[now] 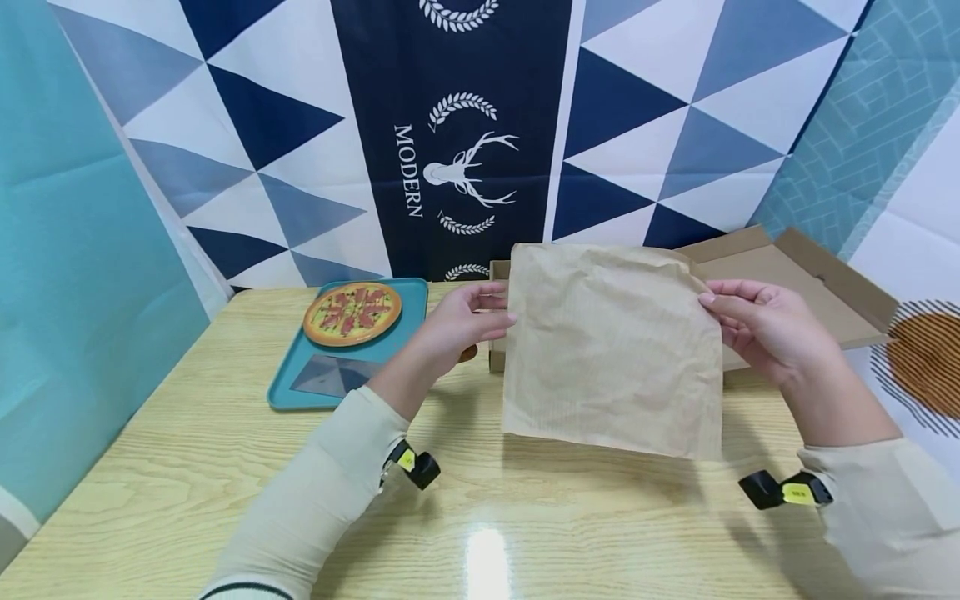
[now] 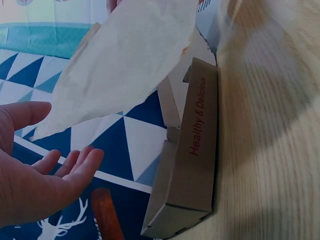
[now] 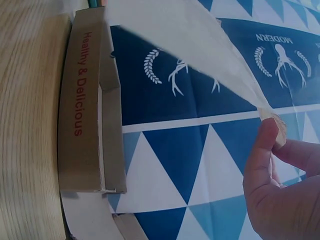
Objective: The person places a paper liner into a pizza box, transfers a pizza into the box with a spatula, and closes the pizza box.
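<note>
A square sheet of brown paper hangs in the air above the table. My right hand pinches its upper right edge between thumb and fingers, also plain in the right wrist view, where the paper stretches from the fingertips. My left hand is at the sheet's left edge. In the left wrist view that hand has thumb and fingers spread apart, with a gap to the paper. Behind the sheet stands an open cardboard box lettered "Healthy & Delicious"; the paper hides much of it in the head view.
A teal tray at the back left bears a pizza and a flat grey blade-like piece. A brown wooden handle shows near my left hand. The box's lid leans back at the right. Patterned cloth backs the table.
</note>
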### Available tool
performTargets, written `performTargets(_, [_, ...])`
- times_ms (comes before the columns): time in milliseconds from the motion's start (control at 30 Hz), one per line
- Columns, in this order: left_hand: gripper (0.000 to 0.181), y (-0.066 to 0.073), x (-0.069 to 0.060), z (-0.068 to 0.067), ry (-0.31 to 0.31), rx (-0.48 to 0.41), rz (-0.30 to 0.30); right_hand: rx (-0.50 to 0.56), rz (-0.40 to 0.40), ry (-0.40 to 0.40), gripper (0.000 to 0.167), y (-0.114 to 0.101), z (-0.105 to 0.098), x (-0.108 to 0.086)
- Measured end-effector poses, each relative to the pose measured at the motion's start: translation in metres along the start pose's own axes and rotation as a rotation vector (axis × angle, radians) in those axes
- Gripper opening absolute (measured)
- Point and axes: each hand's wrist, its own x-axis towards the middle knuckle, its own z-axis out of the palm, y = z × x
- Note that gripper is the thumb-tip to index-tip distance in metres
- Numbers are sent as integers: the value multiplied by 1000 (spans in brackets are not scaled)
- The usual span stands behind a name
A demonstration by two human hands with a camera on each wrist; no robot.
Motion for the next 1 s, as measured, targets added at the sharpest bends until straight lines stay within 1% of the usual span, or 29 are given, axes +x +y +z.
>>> performTargets(133, [34,2,11,7,29,-74,-51,31,9,15,19,0,-3,2])
performTargets(200, [26,1,15,8,41,-103,-63,44,9,17,19,1,-5,3])
performTargets(267, [21,0,17,9,45,-126,-63,47,8,16,19,1,-7,5])
performTargets(400, [18,0,18,11,48,-147,-65,29,5,23,19,3,-11,7])
performTargets(600, [16,0,20,11,73,-180,-91,-68,-1,81,17,3,-11,9])
performTargets(667, [16,1,20,11,78,-190,-96,-68,-4,88,16,3,-11,11])
performTargets(700, [16,1,21,11,81,-195,-97,-85,-5,103,15,3,-11,12])
performTargets(767, [17,3,22,11,90,-199,-96,-76,-2,113,13,3,-12,13])
performTargets(867, [20,6,24,11,119,-201,-93,-66,18,94,12,5,-14,13])
performTargets(1000, [22,8,28,9,163,-216,-91,-86,56,17,16,8,-17,13])
